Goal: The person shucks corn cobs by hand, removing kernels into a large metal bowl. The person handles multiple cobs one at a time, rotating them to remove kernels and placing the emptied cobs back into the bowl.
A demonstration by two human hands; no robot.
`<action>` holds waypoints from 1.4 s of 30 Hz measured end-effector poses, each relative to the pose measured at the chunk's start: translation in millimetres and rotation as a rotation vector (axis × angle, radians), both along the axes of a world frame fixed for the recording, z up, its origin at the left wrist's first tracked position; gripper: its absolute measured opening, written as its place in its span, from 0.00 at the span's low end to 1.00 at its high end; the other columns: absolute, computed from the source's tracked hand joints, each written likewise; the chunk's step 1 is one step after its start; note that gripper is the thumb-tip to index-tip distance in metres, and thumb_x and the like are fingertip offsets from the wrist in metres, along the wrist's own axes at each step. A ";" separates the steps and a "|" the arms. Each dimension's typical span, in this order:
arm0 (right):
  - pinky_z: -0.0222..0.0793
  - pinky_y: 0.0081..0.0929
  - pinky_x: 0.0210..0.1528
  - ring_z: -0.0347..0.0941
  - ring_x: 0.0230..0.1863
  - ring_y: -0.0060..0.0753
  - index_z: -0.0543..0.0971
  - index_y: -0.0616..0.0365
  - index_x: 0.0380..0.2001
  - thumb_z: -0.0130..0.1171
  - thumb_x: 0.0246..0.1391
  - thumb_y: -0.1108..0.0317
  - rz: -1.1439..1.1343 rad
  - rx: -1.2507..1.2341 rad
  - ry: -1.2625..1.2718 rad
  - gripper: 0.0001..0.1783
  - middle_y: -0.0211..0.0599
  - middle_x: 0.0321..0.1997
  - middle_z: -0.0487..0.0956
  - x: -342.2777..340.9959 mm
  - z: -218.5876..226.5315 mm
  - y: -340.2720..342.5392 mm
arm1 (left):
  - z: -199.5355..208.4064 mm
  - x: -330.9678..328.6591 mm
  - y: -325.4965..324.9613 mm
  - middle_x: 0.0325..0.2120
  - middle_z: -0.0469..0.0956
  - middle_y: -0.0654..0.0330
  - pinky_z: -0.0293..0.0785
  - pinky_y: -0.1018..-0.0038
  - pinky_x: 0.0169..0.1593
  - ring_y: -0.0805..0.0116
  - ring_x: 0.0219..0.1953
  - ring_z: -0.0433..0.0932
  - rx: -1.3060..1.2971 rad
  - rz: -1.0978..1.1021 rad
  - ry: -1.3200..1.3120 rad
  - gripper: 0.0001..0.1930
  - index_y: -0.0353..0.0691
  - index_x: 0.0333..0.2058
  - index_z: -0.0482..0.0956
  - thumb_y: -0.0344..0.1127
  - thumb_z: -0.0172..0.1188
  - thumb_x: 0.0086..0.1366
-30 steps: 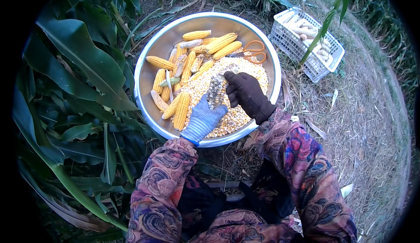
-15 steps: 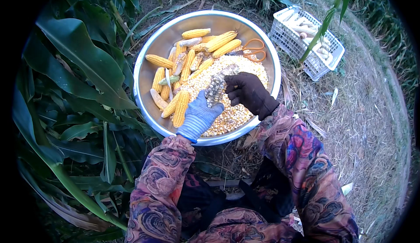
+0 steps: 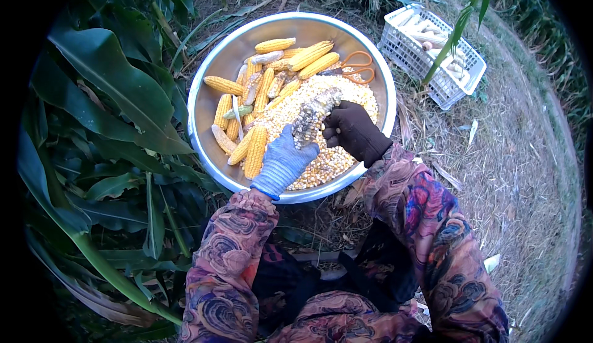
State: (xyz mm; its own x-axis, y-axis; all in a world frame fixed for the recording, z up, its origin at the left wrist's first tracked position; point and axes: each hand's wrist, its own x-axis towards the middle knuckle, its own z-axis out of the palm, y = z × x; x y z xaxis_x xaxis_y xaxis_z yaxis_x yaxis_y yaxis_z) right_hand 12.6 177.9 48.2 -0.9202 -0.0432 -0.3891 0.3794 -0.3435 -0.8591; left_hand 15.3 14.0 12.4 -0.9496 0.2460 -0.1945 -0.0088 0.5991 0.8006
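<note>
A partly stripped corn cob [image 3: 312, 115] is held over a big round metal basin [image 3: 216, 96]. My left hand [image 3: 283, 162], in a blue glove, grips the cob's lower end. My right hand [image 3: 352, 130], in a dark glove, touches its upper side with thumb and fingers. Below the cob lies a heap of loose yellow kernels [image 3: 333, 157]. Several whole yellow cobs [image 3: 254, 151] lie in the basin's left and far parts. Orange-handled scissors [image 3: 355, 71] rest on the kernels at the far right of the basin.
A white plastic basket [image 3: 435, 86] with pale bare cobs stands on dry grass to the far right of the basin. Broad green maize leaves [image 3: 111, 102] crowd the left side. My patterned sleeves and knees fill the lower middle.
The cob has tilted so its top points further right, and my right hand has shifted a little along its upper side. The left hand stays at the lower end.
</note>
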 end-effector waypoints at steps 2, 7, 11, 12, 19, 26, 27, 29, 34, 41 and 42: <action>0.63 0.24 0.20 0.65 0.21 0.28 0.68 0.62 0.25 0.51 0.44 0.75 0.031 -0.139 -0.019 0.04 0.35 0.21 0.67 -0.7 1.0 -0.4 | -10.0 -7.5 -7.8 0.37 0.75 0.42 0.71 0.62 0.44 0.49 0.41 0.75 -0.046 -0.003 0.101 0.35 0.35 0.51 0.63 0.50 0.61 0.49; 0.64 0.20 0.24 0.66 0.24 0.27 0.70 0.61 0.27 0.54 0.48 0.70 0.157 -0.263 -0.065 0.06 0.33 0.23 0.68 -4.2 -3.2 8.3 | -8.0 -4.1 -8.3 0.36 0.75 0.42 0.71 0.62 0.44 0.49 0.41 0.76 -0.114 -0.031 0.173 0.33 0.35 0.49 0.63 0.51 0.61 0.49; 0.71 0.26 0.26 0.69 0.24 0.29 0.71 0.66 0.28 0.56 0.44 0.72 0.177 -0.289 0.029 0.09 0.37 0.25 0.69 -1.5 -13.4 16.7 | 1.3 -0.4 -3.6 0.36 0.75 0.41 0.72 0.64 0.42 0.49 0.39 0.76 -0.158 -0.045 0.204 0.31 0.33 0.47 0.65 0.47 0.62 0.49; 0.72 0.27 0.28 0.69 0.26 0.30 0.71 0.66 0.28 0.55 0.45 0.72 0.164 -0.227 0.008 0.08 0.37 0.25 0.69 -0.1 -10.3 13.9 | 1.8 0.7 -5.2 0.35 0.74 0.41 0.72 0.64 0.42 0.49 0.39 0.75 -0.173 -0.042 0.217 0.31 0.31 0.47 0.66 0.46 0.63 0.49; 0.76 0.30 0.33 0.72 0.30 0.33 0.69 0.67 0.28 0.53 0.46 0.74 0.140 0.033 0.110 0.07 0.38 0.26 0.70 3.5 -4.4 5.8 | -7.9 -3.6 -2.7 0.36 0.76 0.45 0.72 0.66 0.43 0.55 0.39 0.76 -0.069 -0.001 0.137 0.32 0.32 0.49 0.64 0.46 0.62 0.50; 0.71 0.22 0.21 0.69 0.21 0.25 0.71 0.65 0.27 0.60 0.45 0.68 0.140 -0.090 0.037 0.12 0.36 0.23 0.71 -3.6 7.8 11.8 | -9.1 -12.7 -13.0 0.34 0.76 0.51 0.71 0.71 0.42 0.64 0.37 0.75 0.339 -0.021 -0.211 0.29 0.31 0.46 0.70 0.45 0.61 0.49; 0.70 0.21 0.20 0.67 0.19 0.23 0.70 0.63 0.27 0.61 0.44 0.67 -0.005 0.168 0.077 0.13 0.34 0.23 0.70 -2.7 11.0 9.5 | -12.6 -15.9 -14.2 0.33 0.76 0.52 0.71 0.72 0.41 0.66 0.35 0.75 0.425 -0.029 -0.269 0.28 0.31 0.45 0.71 0.45 0.61 0.49; 0.69 0.20 0.21 0.68 0.22 0.22 0.69 0.60 0.29 0.64 0.42 0.67 -0.132 0.248 0.217 0.15 0.33 0.24 0.71 -3.9 13.2 13.2 | -17.6 -17.3 -15.9 0.31 0.76 0.54 0.72 0.73 0.37 0.67 0.32 0.75 0.424 -0.026 -0.246 0.28 0.31 0.45 0.71 0.44 0.61 0.49; 0.69 0.23 0.41 0.72 0.36 0.26 0.76 0.59 0.35 0.67 0.37 0.67 -0.069 0.692 0.657 0.19 0.33 0.34 0.75 -10.0 4.5 25.5 | 4.2 -11.2 -10.0 0.30 0.76 0.54 0.73 0.74 0.33 0.68 0.29 0.75 0.263 -0.053 -0.245 0.30 0.31 0.48 0.69 0.44 0.62 0.48; 0.67 0.27 0.48 0.73 0.43 0.35 0.78 0.57 0.38 0.67 0.37 0.60 0.274 0.888 0.549 0.22 0.39 0.40 0.78 -10.0 3.3 27.8 | 1.6 -10.2 -16.6 0.32 0.76 0.48 0.74 0.73 0.33 0.65 0.31 0.77 0.140 -0.080 -0.163 0.35 0.28 0.50 0.65 0.45 0.62 0.47; 0.67 0.27 0.47 0.74 0.42 0.35 0.78 0.57 0.37 0.67 0.37 0.60 0.288 0.928 0.537 0.22 0.39 0.39 0.78 -9.4 4.3 28.0 | 2.1 -10.2 -16.6 0.32 0.76 0.47 0.74 0.73 0.33 0.65 0.31 0.77 0.107 -0.090 -0.150 0.35 0.27 0.50 0.65 0.46 0.62 0.47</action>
State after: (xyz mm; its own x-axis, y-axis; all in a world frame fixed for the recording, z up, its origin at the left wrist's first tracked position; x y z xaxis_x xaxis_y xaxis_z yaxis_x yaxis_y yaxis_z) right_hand 3.2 205.8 52.5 -0.9812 -0.1817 0.0652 -0.1577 0.5595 -0.8137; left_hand 5.1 -2.6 14.4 -0.8849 0.3556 -0.3008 -0.0832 0.5148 0.8533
